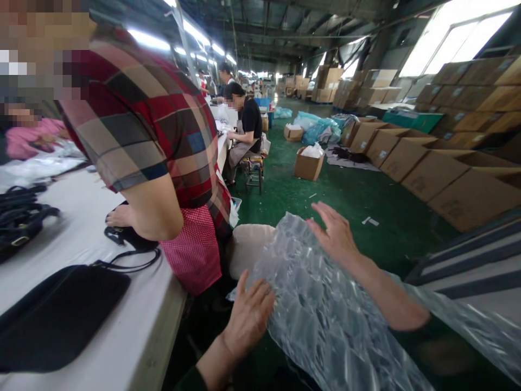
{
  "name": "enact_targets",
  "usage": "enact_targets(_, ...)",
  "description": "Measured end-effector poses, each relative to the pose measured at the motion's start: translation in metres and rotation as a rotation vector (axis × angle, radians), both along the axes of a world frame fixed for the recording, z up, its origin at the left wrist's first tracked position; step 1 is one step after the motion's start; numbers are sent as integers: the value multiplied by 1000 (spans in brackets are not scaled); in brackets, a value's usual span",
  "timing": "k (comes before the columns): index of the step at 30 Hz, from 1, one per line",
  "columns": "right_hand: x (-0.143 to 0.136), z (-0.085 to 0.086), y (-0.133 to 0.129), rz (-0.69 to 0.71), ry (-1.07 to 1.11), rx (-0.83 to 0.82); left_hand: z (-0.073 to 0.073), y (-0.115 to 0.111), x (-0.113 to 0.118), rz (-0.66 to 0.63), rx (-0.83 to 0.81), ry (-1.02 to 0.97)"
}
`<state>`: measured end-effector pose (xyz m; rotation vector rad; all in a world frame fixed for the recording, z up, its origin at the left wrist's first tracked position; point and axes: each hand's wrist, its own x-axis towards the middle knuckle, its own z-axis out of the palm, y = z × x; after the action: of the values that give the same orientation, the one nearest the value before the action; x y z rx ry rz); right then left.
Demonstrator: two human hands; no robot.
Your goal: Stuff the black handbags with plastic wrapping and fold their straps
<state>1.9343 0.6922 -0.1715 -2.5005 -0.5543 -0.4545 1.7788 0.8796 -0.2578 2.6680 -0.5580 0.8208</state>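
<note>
Pressing flat, the left hand (248,317) and right hand (336,233) rest open-palmed on the air-cushion wrap (321,315), gripping nothing, steadying it beside the bench (134,336).

Clear bubble wrap (325,320), red-checked apron (195,250), seemingly black bag (57,315).

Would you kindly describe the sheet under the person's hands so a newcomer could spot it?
Beside the long white table, over the green floor, both hands press a bubble wrap sheet. It is clear, crinkled and glossy, unlike the flat black bag on the table.
</note>
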Motion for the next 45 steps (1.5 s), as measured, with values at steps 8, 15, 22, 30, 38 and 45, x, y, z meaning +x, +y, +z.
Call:
enact_targets(8, -184, -70, -22, 285, -380, -379, -8, 13, -11, 103, -21, 29)
enact_targets(15, -196, -74, -68, 231, -334, -407, -14, 7, -27, 129, 51, 16)
enact_targets(22, -199, -60, -54, 148, -372, -203, -5, -66, -40, -162, -60, -111)
enact_targets(30, -192, -47, -50, 88, -382, -126, 15, -87, -33, -224, -268, -45)
enact_targets(38, -184, -46, -43, 148, -290, -165, 15, -95, -34, -128, -266, -46)
enact_targets(45, -118, -57, -96, -193, 112, -127, -2, -81, -51, -164, -444, -99)
